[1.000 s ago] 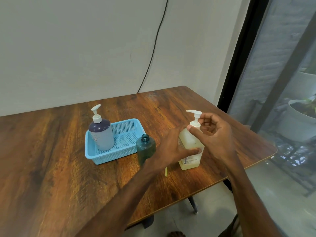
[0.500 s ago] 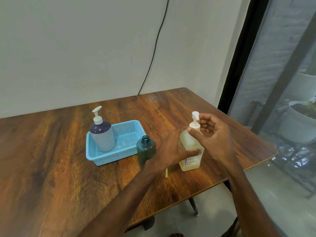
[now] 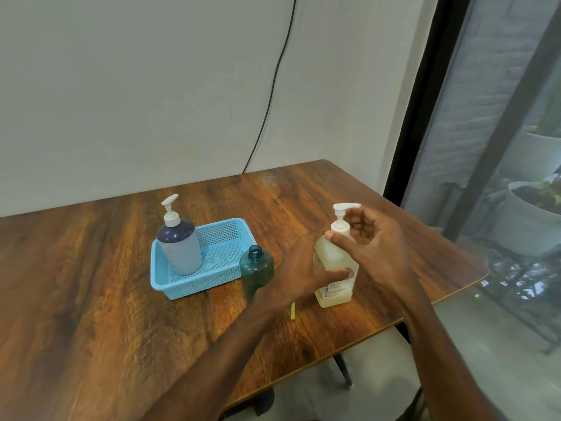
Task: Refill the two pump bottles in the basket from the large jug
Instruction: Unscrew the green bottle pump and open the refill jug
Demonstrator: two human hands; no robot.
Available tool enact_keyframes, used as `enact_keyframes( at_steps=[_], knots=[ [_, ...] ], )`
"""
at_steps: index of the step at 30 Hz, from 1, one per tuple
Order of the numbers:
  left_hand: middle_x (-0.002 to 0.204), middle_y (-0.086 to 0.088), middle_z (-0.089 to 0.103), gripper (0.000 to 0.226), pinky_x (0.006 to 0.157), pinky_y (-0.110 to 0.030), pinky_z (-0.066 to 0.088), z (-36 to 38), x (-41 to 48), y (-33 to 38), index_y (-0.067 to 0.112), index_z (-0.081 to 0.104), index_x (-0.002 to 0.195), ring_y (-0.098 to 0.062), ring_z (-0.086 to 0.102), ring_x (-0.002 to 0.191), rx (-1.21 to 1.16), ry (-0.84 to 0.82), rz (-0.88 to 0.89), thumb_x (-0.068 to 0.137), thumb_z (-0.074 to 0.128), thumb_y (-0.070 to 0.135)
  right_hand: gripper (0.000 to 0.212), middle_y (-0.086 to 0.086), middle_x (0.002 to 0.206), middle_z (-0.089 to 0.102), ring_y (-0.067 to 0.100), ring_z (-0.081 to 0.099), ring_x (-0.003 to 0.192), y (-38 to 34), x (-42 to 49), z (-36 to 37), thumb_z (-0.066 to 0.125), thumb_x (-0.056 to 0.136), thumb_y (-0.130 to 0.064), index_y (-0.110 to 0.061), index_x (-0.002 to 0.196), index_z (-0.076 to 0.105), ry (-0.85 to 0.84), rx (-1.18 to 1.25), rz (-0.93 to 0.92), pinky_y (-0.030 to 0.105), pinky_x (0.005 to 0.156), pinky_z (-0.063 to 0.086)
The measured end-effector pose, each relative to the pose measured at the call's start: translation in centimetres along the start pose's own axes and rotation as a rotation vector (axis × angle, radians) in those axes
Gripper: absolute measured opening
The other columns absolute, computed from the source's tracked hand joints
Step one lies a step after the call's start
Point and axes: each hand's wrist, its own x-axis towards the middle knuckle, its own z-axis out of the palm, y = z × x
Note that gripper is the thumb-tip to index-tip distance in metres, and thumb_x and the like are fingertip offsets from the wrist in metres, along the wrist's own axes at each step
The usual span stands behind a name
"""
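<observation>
Wooden table (image 3: 91,284) bore jug (image 3: 334,259) near edge; left hand (image 3: 297,268) clasped its body, right hand (image 3: 379,250) pinched pump collar (image 3: 340,226). Risk was jerky twist toppling jug.

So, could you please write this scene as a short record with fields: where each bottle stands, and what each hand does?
basket: blue, on the table
in basket: one bottle with pump, upright
beside basket: green bottle, upright on table, no pump, mouth open
jug: upright on table, pump on it
left hand: grips jug body
right hand: thumb and fingers around pump neck
</observation>
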Motion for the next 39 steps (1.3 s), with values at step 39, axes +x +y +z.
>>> enact_keyframes(
  at_steps=[39],
  knots=[
    [0.143,0.011,0.055,0.091,0.1,-0.029,0.054,0.2,0.0,-0.2,0.032,0.044,0.15,-0.007,0.052,0.122,0.028,0.002,-0.038,0.074,0.09,0.054,0.028,-0.021,0.111,0.073,-0.004,0.067,0.097,-0.7,0.5,-1.7,0.074,0.09,-0.033,-0.028,0.118,0.074,0.026,-0.155,-0.163,0.028,0.081,0.058]
  ],
)
